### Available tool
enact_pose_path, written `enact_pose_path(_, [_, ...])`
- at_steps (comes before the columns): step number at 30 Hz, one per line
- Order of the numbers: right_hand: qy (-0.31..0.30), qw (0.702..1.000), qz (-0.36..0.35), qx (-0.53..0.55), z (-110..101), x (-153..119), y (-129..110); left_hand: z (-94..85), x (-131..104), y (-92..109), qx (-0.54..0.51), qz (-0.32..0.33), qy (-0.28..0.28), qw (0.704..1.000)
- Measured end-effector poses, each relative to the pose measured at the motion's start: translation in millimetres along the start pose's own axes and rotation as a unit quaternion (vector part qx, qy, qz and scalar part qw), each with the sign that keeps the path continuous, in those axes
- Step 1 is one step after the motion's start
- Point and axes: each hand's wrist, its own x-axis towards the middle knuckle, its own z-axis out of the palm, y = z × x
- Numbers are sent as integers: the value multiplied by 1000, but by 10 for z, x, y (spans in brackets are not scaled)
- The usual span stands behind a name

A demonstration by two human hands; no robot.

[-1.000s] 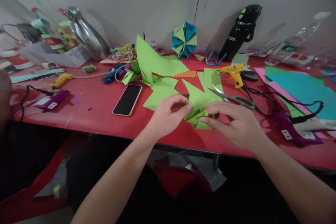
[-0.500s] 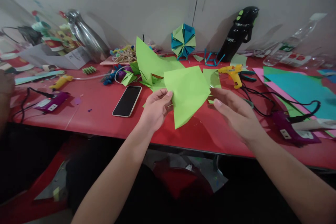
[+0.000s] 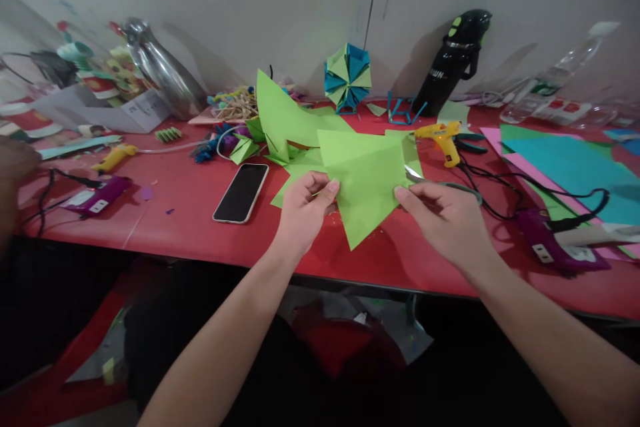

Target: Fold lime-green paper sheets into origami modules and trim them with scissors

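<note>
"Since half a second ago, my right hand [image 3: 443, 217] has come in on the green paper sheet [image 3: 365, 177]; thumb and fingers pinch its right edge, my left hand [image 3: 305, 207] its left."

"Where is it? Any lettering?"

"Above the red table [image 3: 175, 233], thin, one corner pointing towards me. White letters [image 3: 437, 73] on the glossy black bottle [image 3: 455, 57] show 'WN', the first unclear. Scissors [image 3: 465, 187] are partly hidden behind my right hand."

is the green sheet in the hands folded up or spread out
Spread: the sheet shows a broad face between left hand and right hand, one corner pointing down. Whether a fold hides behind, I cannot tell.
</note>
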Motion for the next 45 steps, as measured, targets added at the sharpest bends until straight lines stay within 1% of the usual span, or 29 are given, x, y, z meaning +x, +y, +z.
enact_pose_path(2, [-7,1000,-2,2,-6,15,11,5,-3,-7,2,9,2,1000])
enact_pose_path(6, [-54,997,9,50,9,20,21,-3,3,-4,0,8,5,1000])
enact_pose_path(10, [-61,996,32,59,41,20,14,-12,7,-14,13,29,9,999])
enact_pose_path(14, [-83,994,61,47,63,41,43,-34,18,-57,35,47,14,998])
enact_pose_path(16, [-93,989,78,84,77,53,83,-51,27,-76,46,51,13,998])
enact_pose_path(19, [-105,970,109,188,112,64,141,-63,31,-81,72,71,8,995])
enact_pose_path(23, [-116,952,164,230,151,66,162,-46,6,-52,120,111,0,987])
enact_pose_path(26, [-125,924,203,299,140,77,158,-34,-9,-32,148,123,21,981])
enact_pose_path(28, [-122,908,206,344,116,83,149,-36,0,-31,148,114,48,981])
enact_pose_path(30, [-134,903,184,365,94,74,125,-44,26,-38,125,87,73,986])
enact_pose_path(32, [-149,911,131,362,86,45,84,-54,61,-45,83,47,90,991])
enact_pose_path(34, [-134,934,52,328,96,6,41,-58,87,-47,44,10,98,994])
enact_pose_path(36, [-92,961,-21,261,112,-24,20,-54,92,-42,27,-10,98,995])
enact_pose_path(38, [-43,982,-78,165,118,-29,31,-45,72,-32,33,-15,78,996])
enact_pose_path(39, [-19,988,-107,113,116,-22,45,-39,56,-26,44,-12,62,997])
enact_pose_path(41, [20,986,-162,23,100,7,80,-25,18,-12,67,-2,23,997])
enact_pose_path(42, [32,983,-179,-5,91,23,96,-16,1,-3,74,2,2,997])
enact_pose_path(43, [38,982,-186,-15,85,38,108,-7,-14,7,76,5,-16,997])
enact_pose_path(45, [27,987,-159,17,86,57,122,15,-36,26,71,5,-43,997])
